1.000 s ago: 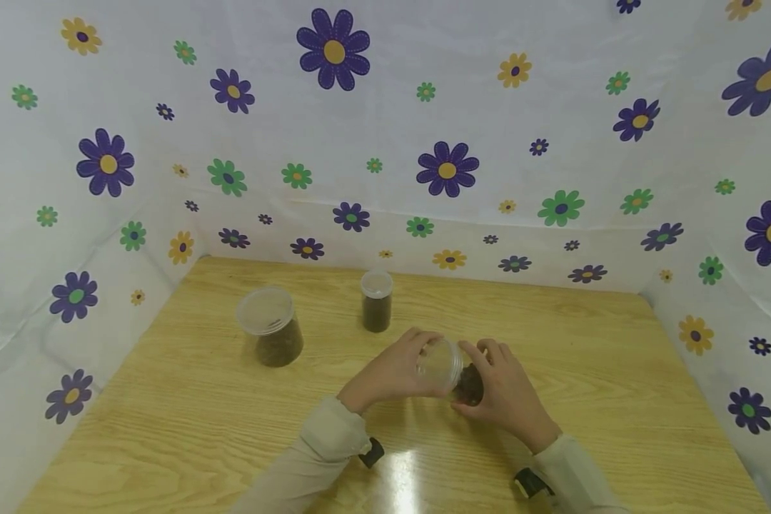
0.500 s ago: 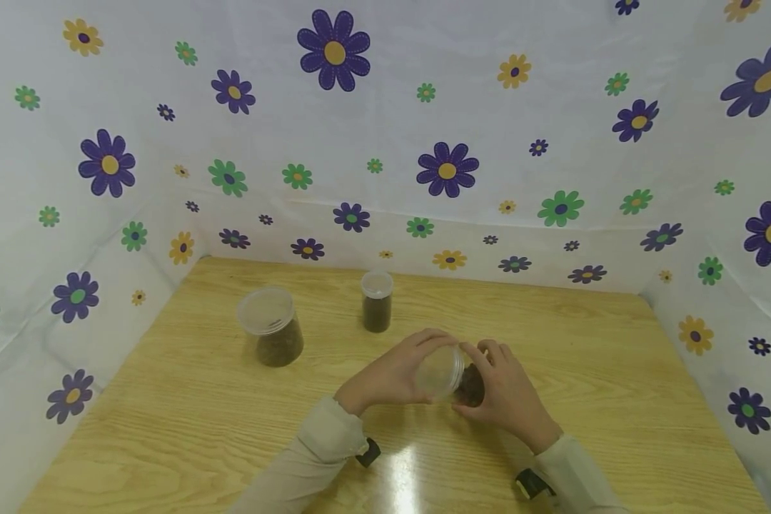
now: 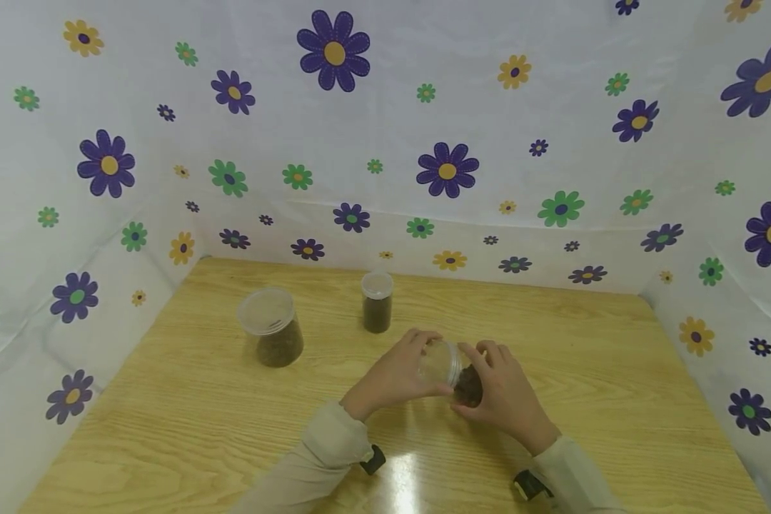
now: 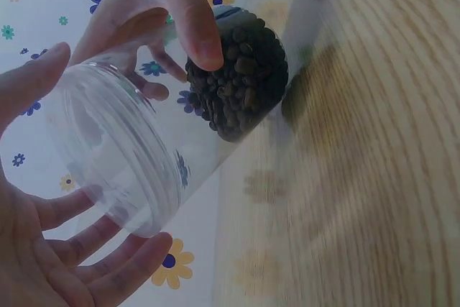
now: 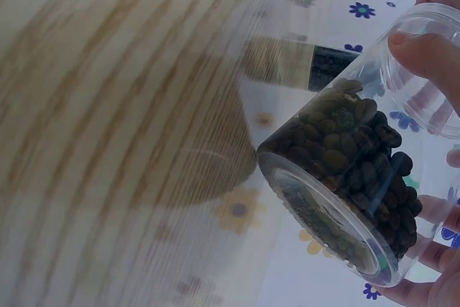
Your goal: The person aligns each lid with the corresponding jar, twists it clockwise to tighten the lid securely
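Note:
A clear plastic jar [image 3: 469, 389], partly filled with dark brown beans, is tilted with its screw lid toward the left. My right hand [image 3: 507, 392] grips the jar's body, thumb on one side and fingers on the other. Around the clear lid [image 4: 118, 141] curl the thumb and fingers of my left hand [image 3: 392, 375]. In the right wrist view the beans [image 5: 345, 156] have slid to the low side, and the base edge is right at the tabletop. Part of the jar's wall is hidden behind my right hand in the head view.
A wide lidded jar [image 3: 273, 328] with dark contents stands on the wooden table [image 3: 218, 428] at the left. Behind my hands is a slim lidded jar [image 3: 377, 307], also holding something dark. Flower-printed white cloth [image 3: 385, 128] closes off the back and both sides.
My left hand shifted on the lid, its wrist turning one way and then back. My right hand and the jar's body stayed nearly in place; the two standing jars have not moved.

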Demonstrator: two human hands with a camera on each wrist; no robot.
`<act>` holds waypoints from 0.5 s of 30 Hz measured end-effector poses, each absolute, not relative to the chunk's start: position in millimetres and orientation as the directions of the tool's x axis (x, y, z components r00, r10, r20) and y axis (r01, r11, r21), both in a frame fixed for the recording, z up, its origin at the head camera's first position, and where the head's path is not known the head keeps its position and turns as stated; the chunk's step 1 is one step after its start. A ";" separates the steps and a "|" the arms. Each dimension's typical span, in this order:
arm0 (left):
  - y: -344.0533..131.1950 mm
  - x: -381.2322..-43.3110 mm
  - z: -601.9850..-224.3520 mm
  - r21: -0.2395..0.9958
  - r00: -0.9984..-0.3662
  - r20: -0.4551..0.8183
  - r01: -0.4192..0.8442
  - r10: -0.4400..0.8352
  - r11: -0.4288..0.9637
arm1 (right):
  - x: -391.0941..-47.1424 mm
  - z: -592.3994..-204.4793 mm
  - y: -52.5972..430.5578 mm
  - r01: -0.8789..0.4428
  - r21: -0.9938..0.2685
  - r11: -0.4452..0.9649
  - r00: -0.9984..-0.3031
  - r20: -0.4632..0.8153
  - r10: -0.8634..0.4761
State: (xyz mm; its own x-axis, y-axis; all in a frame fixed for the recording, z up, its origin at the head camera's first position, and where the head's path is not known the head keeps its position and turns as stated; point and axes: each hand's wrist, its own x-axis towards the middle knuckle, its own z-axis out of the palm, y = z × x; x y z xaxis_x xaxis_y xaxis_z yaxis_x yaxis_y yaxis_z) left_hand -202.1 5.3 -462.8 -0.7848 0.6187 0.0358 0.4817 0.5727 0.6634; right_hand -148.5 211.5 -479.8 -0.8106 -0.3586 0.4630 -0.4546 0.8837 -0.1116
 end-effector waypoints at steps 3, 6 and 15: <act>5.3 -202.0 -461.6 0.669 -0.785 0.054 0.487 0.617 0.561 | -148.8 -479.4 211.0 -0.459 -0.108 0.882 -0.806 0.467 -0.363; 4.8 -201.8 -458.4 0.677 -0.772 0.082 0.507 0.630 0.534 | -148.9 -479.3 211.6 -0.458 -0.111 0.882 -0.807 0.468 -0.360; 2.4 -202.0 -452.5 0.680 -0.732 0.118 0.552 0.671 0.482 | -148.0 -476.2 211.1 -0.454 -0.125 0.882 -0.818 0.452 -0.356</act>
State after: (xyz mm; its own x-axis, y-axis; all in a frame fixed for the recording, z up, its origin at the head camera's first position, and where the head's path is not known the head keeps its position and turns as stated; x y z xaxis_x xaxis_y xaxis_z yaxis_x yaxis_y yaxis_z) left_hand -202.0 2.4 -452.5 -0.7317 0.6714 0.1175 0.5519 0.4823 0.6803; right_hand -148.0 211.1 -476.2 -0.8176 -0.3563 0.4522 -0.4536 0.8825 -0.1247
